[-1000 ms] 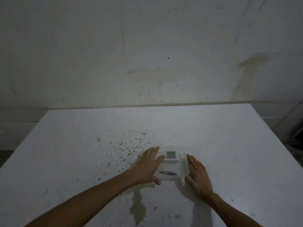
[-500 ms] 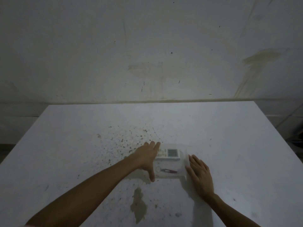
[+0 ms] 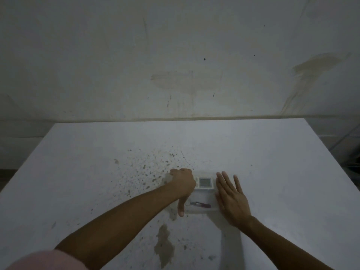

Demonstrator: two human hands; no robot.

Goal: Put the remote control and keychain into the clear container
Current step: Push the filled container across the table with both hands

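A clear container [image 3: 202,196] sits on the white table, near the middle and toward me. Inside it, a white remote control [image 3: 204,182] with a grey screen lies along the far side, and a dark red keychain [image 3: 200,204] lies along the near side. My left hand [image 3: 184,184] is on the container's left side, fingers curled over the far-left corner and thumb pointing down along the near-left edge. My right hand [image 3: 230,197] lies flat with fingers spread against the container's right side, hiding that wall.
The table [image 3: 272,162] is white, with brown speckles left of the container and a larger stain [image 3: 164,244] near the front. A stained wall stands right behind the table's far edge [image 3: 175,120]. The table's side edges slope away left and right.
My left hand slid off the container's top to its left side and curled its fingers, uncovering more of the remote. My right hand moved forward along the right side.
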